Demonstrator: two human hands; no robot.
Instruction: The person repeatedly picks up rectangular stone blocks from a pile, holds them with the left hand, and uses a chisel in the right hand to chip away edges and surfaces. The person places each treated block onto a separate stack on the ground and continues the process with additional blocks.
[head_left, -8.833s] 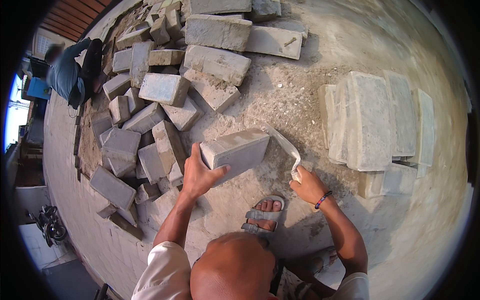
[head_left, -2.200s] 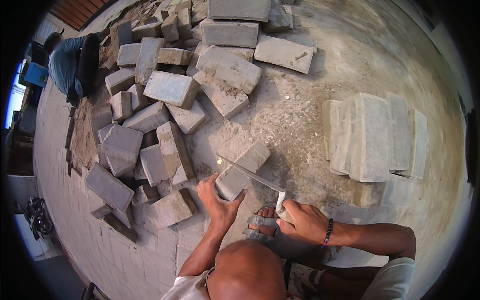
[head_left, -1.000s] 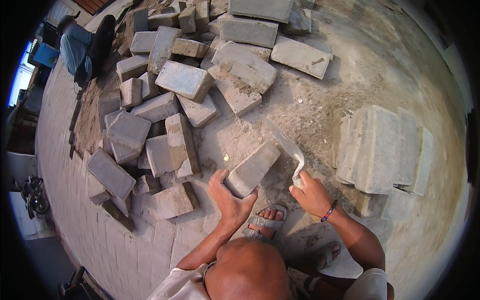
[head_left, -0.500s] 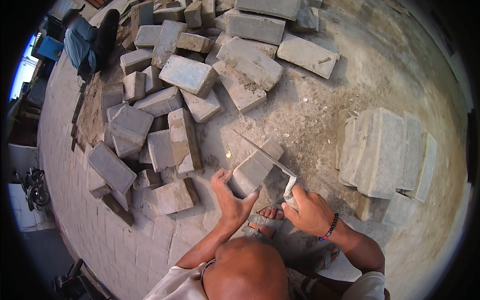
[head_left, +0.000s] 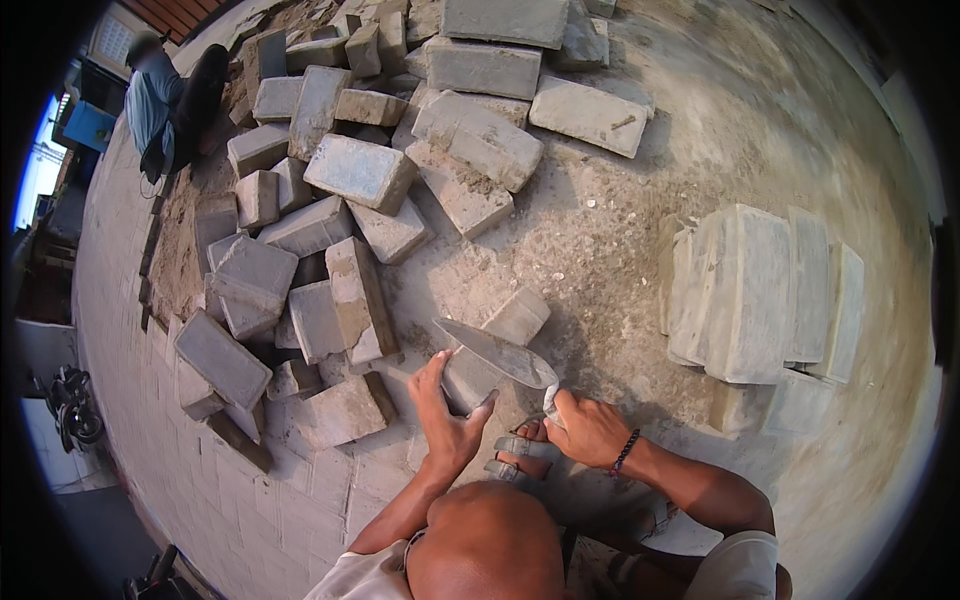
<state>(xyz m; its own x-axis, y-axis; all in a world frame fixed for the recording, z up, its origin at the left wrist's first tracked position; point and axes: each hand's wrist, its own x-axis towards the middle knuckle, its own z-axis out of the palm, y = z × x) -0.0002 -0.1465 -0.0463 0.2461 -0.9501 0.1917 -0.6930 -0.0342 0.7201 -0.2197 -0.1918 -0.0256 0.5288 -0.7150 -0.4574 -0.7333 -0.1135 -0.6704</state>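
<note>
My left hand (head_left: 446, 420) holds the near end of a grey paving brick (head_left: 468, 382), thumb on one side and fingers on the other. My right hand (head_left: 588, 430) is closed round the handle of a trowel (head_left: 505, 357). The trowel's broad, pointed blade crosses over the middle of the brick, its tip toward my left fingers, and covers part of it. Whether the blade touches the brick I cannot tell. Below the brick, my sandalled foot (head_left: 527, 455) shows between my arms.
A loose heap of paving bricks (head_left: 360, 170) spreads ahead and to the left. At the right stands a stack of pavers (head_left: 745, 290). Sandy ground (head_left: 610, 240) lies between them. Another person (head_left: 155, 100) sits at the far left, near a laid paved surface (head_left: 115, 330).
My right hand has moved left, bringing the trowel down over the brick. The blade has turned from edge-on to show its flat face. My left hand stays on the brick.
</note>
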